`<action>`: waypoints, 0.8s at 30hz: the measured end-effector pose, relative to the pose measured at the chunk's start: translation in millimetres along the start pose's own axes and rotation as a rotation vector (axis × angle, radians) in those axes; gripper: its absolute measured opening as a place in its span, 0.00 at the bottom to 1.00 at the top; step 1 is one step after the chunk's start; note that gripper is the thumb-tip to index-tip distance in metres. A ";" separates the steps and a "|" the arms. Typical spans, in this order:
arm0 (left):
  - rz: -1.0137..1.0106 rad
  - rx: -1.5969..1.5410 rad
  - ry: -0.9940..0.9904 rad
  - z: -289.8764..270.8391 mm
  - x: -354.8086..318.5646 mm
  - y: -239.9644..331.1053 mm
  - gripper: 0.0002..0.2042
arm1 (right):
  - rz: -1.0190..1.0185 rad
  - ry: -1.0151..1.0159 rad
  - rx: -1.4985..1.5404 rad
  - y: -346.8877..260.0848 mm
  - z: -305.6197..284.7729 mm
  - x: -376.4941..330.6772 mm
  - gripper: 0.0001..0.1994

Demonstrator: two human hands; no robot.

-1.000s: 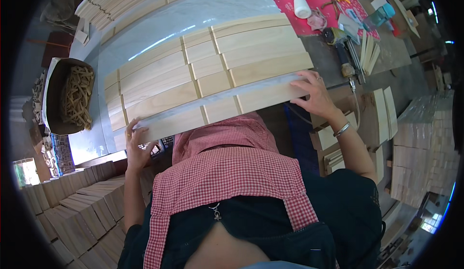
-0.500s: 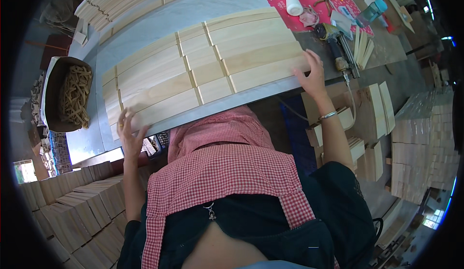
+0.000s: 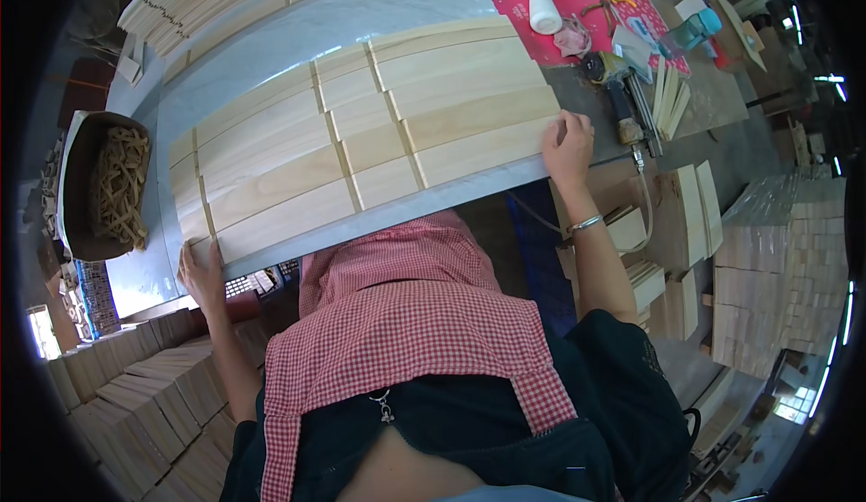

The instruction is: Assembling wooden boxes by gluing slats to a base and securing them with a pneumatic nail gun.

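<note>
Several pale wooden boards (image 3: 280, 177) lie side by side on the grey-blue table, with narrow grooves running across them. The near boards sit slightly offset from the far ones, so the grooves step. At the near left corner, my left hand (image 3: 204, 272) grips the end of the nearest board, fingertips on its edge. My right hand (image 3: 568, 152), a silver bangle on its wrist, has its curled fingers closed at that board's right end. Its fingertips are partly hidden.
A box of thin wood offcuts (image 3: 124, 177) stands at left. Stacked grooved boards (image 3: 207, 1) lie at the far left. A nail gun (image 3: 622, 105) with an air hose rests at right, near wood strips (image 3: 669, 96) and a white bottle (image 3: 544, 13). Board stacks (image 3: 153, 403) flank me below.
My left hand has moved left and down to the board's corner. My right hand has shifted down, its spread fingers now curled at the board's end. The view has shifted slightly.
</note>
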State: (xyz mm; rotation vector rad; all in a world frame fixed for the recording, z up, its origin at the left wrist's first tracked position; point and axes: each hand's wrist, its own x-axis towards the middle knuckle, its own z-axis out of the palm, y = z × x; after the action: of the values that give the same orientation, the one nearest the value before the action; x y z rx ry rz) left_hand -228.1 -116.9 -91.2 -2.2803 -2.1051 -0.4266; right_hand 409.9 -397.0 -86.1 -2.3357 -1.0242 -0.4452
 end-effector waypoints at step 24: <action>-0.122 -0.006 0.038 25.1 75.8 23.3 0.27 | 0.006 -0.088 -0.361 -24.3 30.9 58.7 0.08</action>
State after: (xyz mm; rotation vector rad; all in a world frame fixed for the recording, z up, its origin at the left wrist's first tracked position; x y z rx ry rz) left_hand -195.9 -40.3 -95.8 -2.1359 -2.2351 -0.4751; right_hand 432.6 -331.3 -73.2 -2.6971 -1.0480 -0.5682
